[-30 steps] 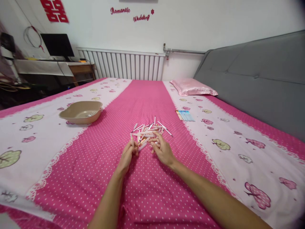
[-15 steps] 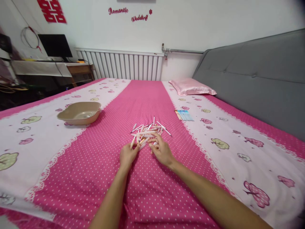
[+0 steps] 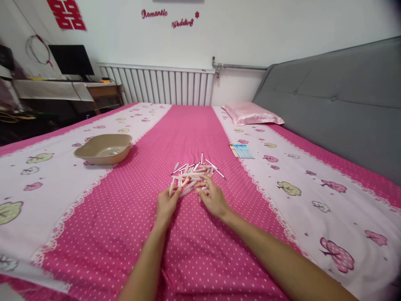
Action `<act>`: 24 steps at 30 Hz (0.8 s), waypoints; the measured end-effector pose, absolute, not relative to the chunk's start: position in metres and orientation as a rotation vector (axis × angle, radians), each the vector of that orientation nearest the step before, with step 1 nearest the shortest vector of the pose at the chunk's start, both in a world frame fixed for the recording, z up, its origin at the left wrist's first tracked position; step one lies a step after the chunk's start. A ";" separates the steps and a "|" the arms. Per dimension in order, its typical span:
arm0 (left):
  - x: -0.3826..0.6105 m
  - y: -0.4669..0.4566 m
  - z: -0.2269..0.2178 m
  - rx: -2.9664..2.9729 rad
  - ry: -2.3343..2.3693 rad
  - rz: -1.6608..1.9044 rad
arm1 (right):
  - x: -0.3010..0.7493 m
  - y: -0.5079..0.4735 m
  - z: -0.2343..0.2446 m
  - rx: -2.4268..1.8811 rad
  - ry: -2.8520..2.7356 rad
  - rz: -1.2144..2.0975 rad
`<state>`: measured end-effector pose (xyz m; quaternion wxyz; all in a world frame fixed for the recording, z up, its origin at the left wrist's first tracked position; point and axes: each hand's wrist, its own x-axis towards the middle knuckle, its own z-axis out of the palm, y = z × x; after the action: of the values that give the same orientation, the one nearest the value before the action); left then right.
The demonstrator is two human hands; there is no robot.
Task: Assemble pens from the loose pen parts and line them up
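A loose pile of pale pens, pink-white sticks with a few thin dark-tipped ones among them, lies on the dotted bedspread. At its near left edge my left hand is closed, with a whitish pen upright between its fingers. An orange-ended pen slants from the same fingertips into the pile. My right hand rests at the pile's near right side, its fingers bent and apart over the pens. Nothing shows in its grasp, though the undersides of its fingers are hidden.
Blue pens and a few orange ones lie in a neat row to the right. A beige basin stands on the left of the bed. Farther back are a pink pillow and a grey headboard.
My left hand has drawn slightly left, and the orange-ended pen by its fingertips shows more clearly. The right hand has stayed nearly in place.
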<state>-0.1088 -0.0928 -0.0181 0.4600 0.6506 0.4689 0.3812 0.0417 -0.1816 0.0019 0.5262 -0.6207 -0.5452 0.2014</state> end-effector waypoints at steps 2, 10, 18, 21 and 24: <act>-0.108 -0.095 -0.019 1.575 1.093 0.971 | 0.042 -0.182 0.002 -1.493 -1.289 0.513; -0.103 -0.111 -0.012 1.565 0.835 0.964 | 0.037 -0.182 0.007 -1.349 -1.224 0.738; -0.102 -0.116 -0.007 1.604 0.719 0.892 | 0.040 -0.179 0.007 -1.268 -1.146 0.764; -0.106 -0.117 -0.005 1.598 0.705 0.886 | 0.043 -0.178 0.006 -1.263 -1.083 0.736; -0.108 -0.119 -0.005 1.528 0.760 0.820 | 0.045 -0.178 0.008 -1.258 -1.015 0.713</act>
<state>-0.1082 -0.1190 -0.0046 0.5843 0.6551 0.3256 0.3513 0.0448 -0.1779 0.0076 0.6347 -0.5503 -0.4439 0.3118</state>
